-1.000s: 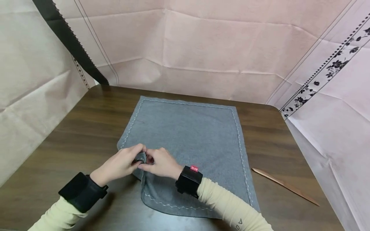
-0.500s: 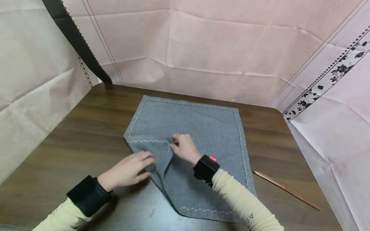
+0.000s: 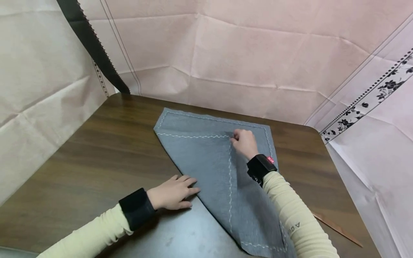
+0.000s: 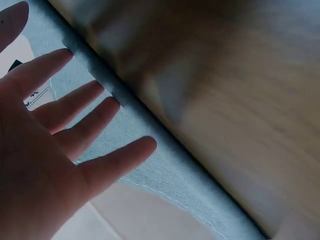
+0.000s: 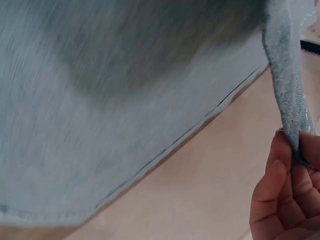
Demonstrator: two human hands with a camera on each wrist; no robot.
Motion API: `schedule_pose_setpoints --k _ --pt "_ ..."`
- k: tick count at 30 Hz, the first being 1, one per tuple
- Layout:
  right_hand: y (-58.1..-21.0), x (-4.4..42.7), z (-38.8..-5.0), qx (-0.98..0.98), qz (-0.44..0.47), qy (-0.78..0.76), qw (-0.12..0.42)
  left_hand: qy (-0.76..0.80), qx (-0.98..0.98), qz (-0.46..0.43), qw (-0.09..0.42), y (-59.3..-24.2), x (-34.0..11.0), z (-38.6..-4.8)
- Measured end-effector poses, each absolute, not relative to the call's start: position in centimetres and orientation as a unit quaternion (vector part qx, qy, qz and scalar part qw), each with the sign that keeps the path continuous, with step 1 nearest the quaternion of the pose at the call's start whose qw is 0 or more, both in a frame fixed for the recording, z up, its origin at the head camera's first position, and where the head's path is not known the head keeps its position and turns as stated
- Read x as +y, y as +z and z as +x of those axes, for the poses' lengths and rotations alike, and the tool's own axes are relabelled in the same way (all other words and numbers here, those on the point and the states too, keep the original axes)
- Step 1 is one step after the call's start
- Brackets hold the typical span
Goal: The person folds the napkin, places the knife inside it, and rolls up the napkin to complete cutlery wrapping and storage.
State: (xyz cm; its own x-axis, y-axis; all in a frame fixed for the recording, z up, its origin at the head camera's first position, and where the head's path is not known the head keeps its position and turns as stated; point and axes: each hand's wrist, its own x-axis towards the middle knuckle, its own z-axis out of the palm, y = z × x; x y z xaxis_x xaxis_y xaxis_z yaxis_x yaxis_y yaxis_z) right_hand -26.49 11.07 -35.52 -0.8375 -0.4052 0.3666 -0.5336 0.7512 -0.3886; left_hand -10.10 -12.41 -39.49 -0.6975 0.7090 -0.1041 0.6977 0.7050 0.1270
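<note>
Grey-blue cloth (image 3: 222, 172) lies on the brown surface (image 3: 80, 172) before the person, and its near left corner is now carried much farther over the rest than half a second ago. At that time the turned part was small and near the left side; now it makes a wide triangular flap (image 3: 200, 157) with white stitching along two sides, and a long slanting fold. The right hand (image 3: 244, 143) has its grip clamped on the corner, pinching it between thumb and fingers, as the right wrist view shows well. The left hand (image 3: 174, 193) is different: its fingers, bent a little before, are now spread and fairly straight, the grip apart, with the tips at the folded edge. It seems to me that it steadies this edge while the other hand leads. For the work, I judge, this means the diagonal fold is well begun but not complete, because the held corner is near the far right corner and does not meet it. Near the right sleeve (image 3: 303, 215), a brown stick (image 3: 337, 228) lies apart, partly hidden.
</note>
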Motion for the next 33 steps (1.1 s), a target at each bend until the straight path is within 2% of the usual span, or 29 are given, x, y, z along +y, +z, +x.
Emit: schedule_pose_setpoints --k 6,13,19,25,33 --pt "-34.6 13.8 -29.2 -0.941 0.205 0.224 0.146 0.009 0.925 0.375 0.064 -39.6 -11.2 -11.7" --pt "-34.0 16.9 -32.0 -0.951 0.142 0.215 0.168 0.018 0.932 0.352 0.082 -40.1 -9.8 -13.6" --pt "-33.2 18.7 -34.3 -0.952 0.104 0.201 0.207 0.012 0.939 0.331 0.097 -40.5 -8.4 -15.1" --pt "-32.5 20.4 -35.8 -0.958 0.07 0.189 0.205 0.019 0.943 0.314 0.112 -40.5 -6.9 -16.2" --pt "-32.2 21.1 -36.8 -0.96 0.015 0.192 0.201 0.001 0.948 0.301 0.107 -40.6 -5.8 -16.6"
